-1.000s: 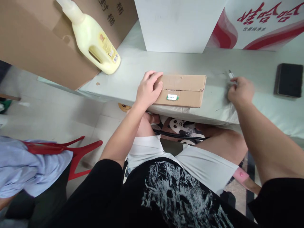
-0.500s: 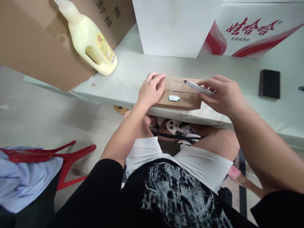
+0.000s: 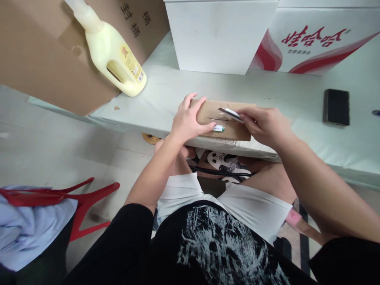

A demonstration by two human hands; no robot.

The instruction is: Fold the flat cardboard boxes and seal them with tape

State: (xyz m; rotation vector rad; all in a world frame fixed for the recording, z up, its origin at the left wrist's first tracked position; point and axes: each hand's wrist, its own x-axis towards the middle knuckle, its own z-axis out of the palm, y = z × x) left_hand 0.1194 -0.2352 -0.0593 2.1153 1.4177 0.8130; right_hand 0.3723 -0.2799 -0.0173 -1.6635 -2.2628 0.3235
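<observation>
A small brown cardboard box (image 3: 234, 132) lies on the covered table near its front edge, with a dark slit-like line along its top. My left hand (image 3: 190, 118) grips the left end, fingers toward the far side and the thumb stretched over the top. The thumb partly covers a small white and green label (image 3: 219, 128). In my closed right hand (image 3: 265, 124) is a utility knife (image 3: 233, 114), its blade pointing left just over the top of the box. Whether the blade touches the cardboard I cannot tell.
A pale yellow pump bottle (image 3: 115, 55) stands at the left before a large brown carton (image 3: 44, 59). White boxes (image 3: 219, 39) stand at the back. A black rectangular object (image 3: 336, 107) lies to the right. A red chair (image 3: 86, 206) stands on the floor at left.
My right hand and the knife have moved left and slightly nearer me over the box. My left thumb has spread right, onto the label.
</observation>
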